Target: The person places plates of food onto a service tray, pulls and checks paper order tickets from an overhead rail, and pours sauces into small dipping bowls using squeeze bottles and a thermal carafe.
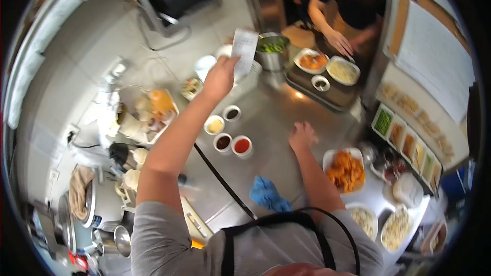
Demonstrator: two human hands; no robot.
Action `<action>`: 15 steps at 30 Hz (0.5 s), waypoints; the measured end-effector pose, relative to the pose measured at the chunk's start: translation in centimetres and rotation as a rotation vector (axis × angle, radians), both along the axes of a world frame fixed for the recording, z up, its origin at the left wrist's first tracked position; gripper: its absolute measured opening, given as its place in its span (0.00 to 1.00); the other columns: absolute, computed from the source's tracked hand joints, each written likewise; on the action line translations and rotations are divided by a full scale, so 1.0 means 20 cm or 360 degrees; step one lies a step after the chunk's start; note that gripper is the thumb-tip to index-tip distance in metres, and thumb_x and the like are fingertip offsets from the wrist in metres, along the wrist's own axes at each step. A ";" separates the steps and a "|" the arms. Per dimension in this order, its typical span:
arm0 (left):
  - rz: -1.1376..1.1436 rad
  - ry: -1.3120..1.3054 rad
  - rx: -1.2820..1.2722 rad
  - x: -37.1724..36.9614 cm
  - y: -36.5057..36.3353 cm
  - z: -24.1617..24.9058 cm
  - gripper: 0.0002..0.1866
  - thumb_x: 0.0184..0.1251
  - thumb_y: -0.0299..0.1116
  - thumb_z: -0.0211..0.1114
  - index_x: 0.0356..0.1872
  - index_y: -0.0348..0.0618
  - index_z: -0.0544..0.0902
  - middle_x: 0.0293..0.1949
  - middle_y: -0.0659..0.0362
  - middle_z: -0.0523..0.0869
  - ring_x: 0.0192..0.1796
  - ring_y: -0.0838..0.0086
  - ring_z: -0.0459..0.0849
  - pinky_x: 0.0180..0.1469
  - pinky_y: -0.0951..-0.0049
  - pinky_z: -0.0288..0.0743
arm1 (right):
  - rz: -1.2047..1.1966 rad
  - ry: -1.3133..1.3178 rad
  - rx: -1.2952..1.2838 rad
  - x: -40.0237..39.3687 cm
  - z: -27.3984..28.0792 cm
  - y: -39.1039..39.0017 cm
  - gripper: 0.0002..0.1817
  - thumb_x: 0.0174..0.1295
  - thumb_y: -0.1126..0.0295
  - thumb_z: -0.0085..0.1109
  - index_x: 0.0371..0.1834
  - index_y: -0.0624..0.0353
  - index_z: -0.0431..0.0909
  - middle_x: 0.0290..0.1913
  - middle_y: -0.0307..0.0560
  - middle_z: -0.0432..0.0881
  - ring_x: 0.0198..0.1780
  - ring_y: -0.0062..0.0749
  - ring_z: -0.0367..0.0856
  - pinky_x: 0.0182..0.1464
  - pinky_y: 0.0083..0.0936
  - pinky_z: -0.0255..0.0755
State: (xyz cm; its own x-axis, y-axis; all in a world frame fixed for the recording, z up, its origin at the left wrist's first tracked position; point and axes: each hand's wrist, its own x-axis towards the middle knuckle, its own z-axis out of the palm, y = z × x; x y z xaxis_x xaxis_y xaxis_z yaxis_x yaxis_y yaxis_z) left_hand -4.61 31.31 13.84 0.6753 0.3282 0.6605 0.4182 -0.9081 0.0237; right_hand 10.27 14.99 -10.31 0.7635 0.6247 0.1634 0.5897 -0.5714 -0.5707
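Observation:
My left hand (221,77), stretched forward, pinches the lower edge of a white paper slip (244,48) with print on it. Below that arm stand small white cups: a dark sauce (232,113), a pale yellow one (214,124), a brown sauce (223,143) and a red sauce (242,146). My right hand (303,135) is over the steel counter (271,117), slightly blurred, with fingers apart and nothing in it. A blue cloth (269,194) lies crumpled near my body. To the right of my right arm is a white dish of orange-coated food (345,171).
Beyond the counter, a person's hand (338,42) reaches over a brown tray (332,99) with two filled dishes and a small cup. A metal pot of greens (272,53) stands left of it. Topping containers (406,140) line the right; a cluttered shelf (146,112) is left.

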 end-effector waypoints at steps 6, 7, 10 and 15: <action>0.0255 -0.0516 0.0839 0.20 0.30 1.02 0.15 0.52 0.22 0.50 0.42 0.42 0.75 0.34 0.47 0.75 0.40 0.55 0.74 0.42 0.62 0.69 | 0.0076 -0.0091 -0.0280 -0.02 -0.01 0.06 0.18 0.53 0.60 0.48 0.48 0.49 0.67 0.58 0.47 0.58 0.61 0.41 0.50 0.60 0.39 0.43; 0.0354 -0.0548 0.0895 0.20 0.30 1.17 0.15 0.52 0.28 0.53 0.44 0.41 0.73 0.39 0.46 0.74 0.43 0.54 0.73 0.45 0.63 0.69 | 0.0076 -0.0102 -0.0275 -0.02 -0.01 0.06 0.18 0.53 0.60 0.48 0.48 0.49 0.67 0.58 0.47 0.58 0.61 0.41 0.50 0.60 0.39 0.43; 0.0393 -0.0896 0.0930 0.22 0.58 1.43 0.15 0.47 0.20 0.47 0.38 0.36 0.76 0.35 0.42 0.77 0.40 0.51 0.74 0.43 0.62 0.68 | 0.0089 -0.0134 -0.0265 -0.03 -0.03 0.06 0.18 0.53 0.60 0.48 0.48 0.48 0.67 0.58 0.47 0.58 0.62 0.40 0.50 0.60 0.40 0.43; 0.0602 -0.1024 0.0514 0.19 0.81 1.73 0.12 0.48 0.24 0.51 0.34 0.34 0.78 0.35 0.44 0.79 0.43 0.55 0.77 0.46 0.65 0.70 | 0.0074 -0.0202 -0.0231 -0.03 -0.06 0.06 0.20 0.51 0.61 0.50 0.49 0.48 0.66 0.58 0.46 0.58 0.62 0.41 0.50 0.60 0.41 0.44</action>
